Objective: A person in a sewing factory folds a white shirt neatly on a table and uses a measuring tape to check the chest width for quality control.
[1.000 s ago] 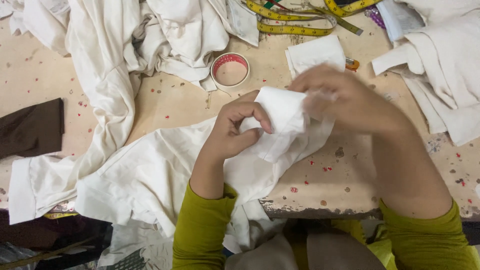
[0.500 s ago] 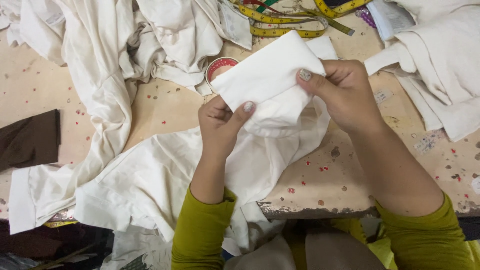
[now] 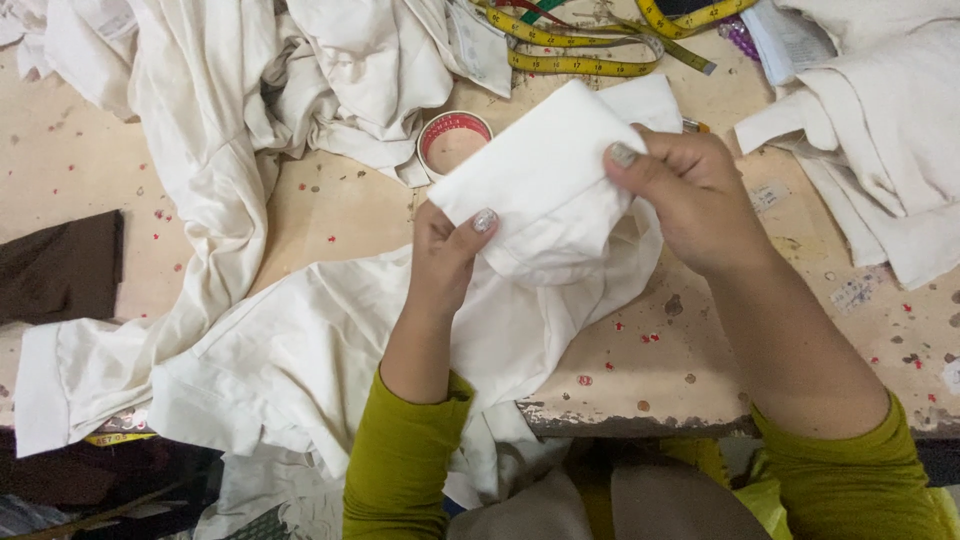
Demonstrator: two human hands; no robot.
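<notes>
Worn and speckled with small red flecks, the beige worktable [image 3: 330, 215] filled most of the frame, its chipped near edge running along the bottom centre. Nearest to me, low in the picture, were my olive-green sleeves, and from them my forearms rose toward the middle. My left hand [image 3: 447, 262] gripped the lower left edge of a folded white cloth piece [image 3: 545, 180], thumb pressed on its front near the centre of the frame. My right hand [image 3: 690, 195] clamped the same piece at its right side, thumb on top and fingers curled behind it. So my hands stood apart, each closed on the cloth, which was held up above the table at centre frame, tilted with one corner pointing toward the top. Beneath it a white garment [image 3: 300, 350] lay spread, draping over the table's near edge at lower left. At the left edge lay a dark brown fabric scrap [image 3: 60, 265]. Just beyond the held piece, to its upper left, stood a roll of tape with a red rim [image 3: 455, 140], partly tucked against a heap of crumpled white fabric [image 3: 300, 70] that covered the upper left. A yellow measuring tape [image 3: 590, 50] looped along the top centre. Folded white cloths [image 3: 880, 120] were piled at the upper right.
</notes>
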